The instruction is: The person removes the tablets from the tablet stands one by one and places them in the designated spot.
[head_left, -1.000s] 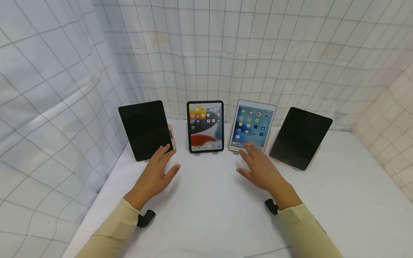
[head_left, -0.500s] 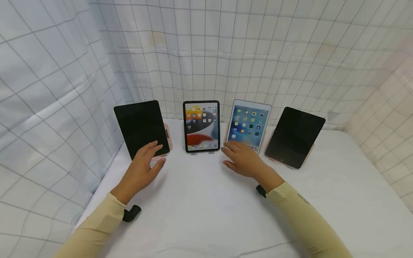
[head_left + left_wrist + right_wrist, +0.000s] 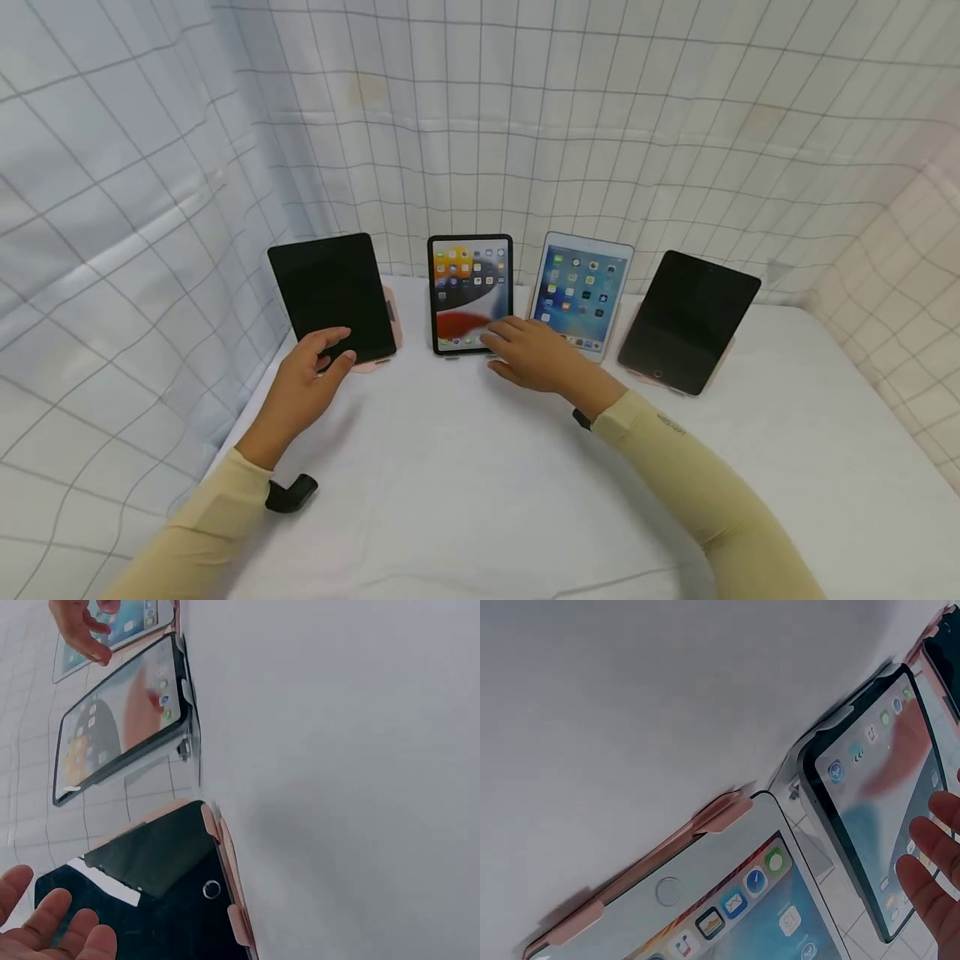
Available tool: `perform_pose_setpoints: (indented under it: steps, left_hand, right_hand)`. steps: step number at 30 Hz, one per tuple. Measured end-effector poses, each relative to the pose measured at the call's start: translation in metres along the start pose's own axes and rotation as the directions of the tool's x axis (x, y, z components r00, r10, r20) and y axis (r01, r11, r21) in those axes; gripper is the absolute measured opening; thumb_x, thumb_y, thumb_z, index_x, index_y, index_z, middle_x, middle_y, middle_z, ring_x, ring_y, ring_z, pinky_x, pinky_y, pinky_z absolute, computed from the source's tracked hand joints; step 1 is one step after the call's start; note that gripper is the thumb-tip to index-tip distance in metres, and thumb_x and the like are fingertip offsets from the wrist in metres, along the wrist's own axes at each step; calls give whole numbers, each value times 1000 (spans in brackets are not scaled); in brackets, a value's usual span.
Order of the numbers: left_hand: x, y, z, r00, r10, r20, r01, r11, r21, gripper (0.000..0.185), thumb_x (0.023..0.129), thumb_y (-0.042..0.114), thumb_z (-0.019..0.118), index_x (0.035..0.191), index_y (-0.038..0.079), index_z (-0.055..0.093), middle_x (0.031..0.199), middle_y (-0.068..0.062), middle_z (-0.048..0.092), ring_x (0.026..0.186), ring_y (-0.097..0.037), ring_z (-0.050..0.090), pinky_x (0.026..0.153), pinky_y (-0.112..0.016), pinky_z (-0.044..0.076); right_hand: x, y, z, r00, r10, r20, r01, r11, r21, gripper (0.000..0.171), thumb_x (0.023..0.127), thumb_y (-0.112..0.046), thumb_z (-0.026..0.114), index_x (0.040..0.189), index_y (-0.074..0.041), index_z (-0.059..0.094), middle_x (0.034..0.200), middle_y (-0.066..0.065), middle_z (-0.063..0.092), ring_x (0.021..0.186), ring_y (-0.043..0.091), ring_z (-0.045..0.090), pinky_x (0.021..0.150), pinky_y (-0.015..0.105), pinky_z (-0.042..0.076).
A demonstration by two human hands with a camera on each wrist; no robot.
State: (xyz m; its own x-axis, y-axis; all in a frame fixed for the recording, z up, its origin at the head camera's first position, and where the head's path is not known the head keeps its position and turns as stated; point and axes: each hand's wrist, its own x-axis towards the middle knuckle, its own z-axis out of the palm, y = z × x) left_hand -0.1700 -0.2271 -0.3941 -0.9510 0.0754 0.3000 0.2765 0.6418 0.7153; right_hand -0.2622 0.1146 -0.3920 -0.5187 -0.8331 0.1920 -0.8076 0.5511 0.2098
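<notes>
Four tablets lean on stands in a row. My left hand [image 3: 303, 387], fingers loosely bent, is in front of the lower part of the far-left tablet [image 3: 330, 283], whose screen is dark. In the left wrist view its fingertips [image 3: 82, 926] overlap that screen and hold nothing. My right hand [image 3: 536, 357] reaches to the lower right corner of the black-framed tablet [image 3: 468, 279] with a lit home screen. Its relaxed fingers [image 3: 930, 840] hover over that screen in the right wrist view. Right of it stands a white tablet [image 3: 583, 287], also lit, its lower left partly hidden by the hand.
Another dark-screened tablet [image 3: 686, 321] leans at the far right. Pink stands [image 3: 727, 810] hold some tablets. A white cloth covers the table [image 3: 465, 483]. Behind and beside it hangs a checked white curtain [image 3: 480, 150]. Black camera mounts [image 3: 292, 493] stick out below the wrists.
My right hand has moved left from the white tablet to the black-framed one. My left hand has shifted a little left, its fingers bending more. The tablets stay in place.
</notes>
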Motion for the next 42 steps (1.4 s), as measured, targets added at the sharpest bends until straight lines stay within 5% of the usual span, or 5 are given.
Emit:
perform_pose_setpoints:
  steps: [19,24,31,37,42]
  left_hand:
    - [13,-18,-13,982,-135,-133,128,990,-57,47,105,32,48,139,0,49,137,-18,53,126,-33,48,100,-53,43]
    - [23,-14,-13,966,-170,-194,160,985,-66,45,105,33,47,136,1,52,134,-15,55,123,-29,50,99,-40,44]
    - [34,-7,-24,953,-171,-248,159,985,-67,45,104,32,48,137,1,51,135,-16,54,125,-31,49,101,-45,44]
    - [38,-7,-36,933,-184,-309,171,983,-67,44,103,29,50,138,1,53,135,-15,55,125,-31,50,93,-27,43]
    - [40,-9,-38,930,-214,-298,197,977,-86,46,103,31,50,140,2,51,138,-14,53,126,-30,48,95,-33,42]
  right_hand:
    - [54,-8,10,987,-102,-126,112,991,78,30,99,-28,61,124,-11,63,125,5,64,112,20,59,97,31,49]
    - [63,-8,15,985,-60,-161,75,993,89,30,98,-27,63,123,-9,64,122,5,65,108,19,60,91,29,52]
    - [82,-11,22,980,16,-198,19,985,172,29,102,-28,56,122,-9,65,118,4,65,107,18,61,91,28,51]
    - [100,-17,19,972,57,-226,-3,973,232,28,102,-27,56,122,-8,64,117,4,65,108,16,61,91,25,51]
    - [113,-24,15,970,99,-224,-35,961,276,30,102,-29,57,123,-9,64,120,3,66,111,15,62,95,24,49]
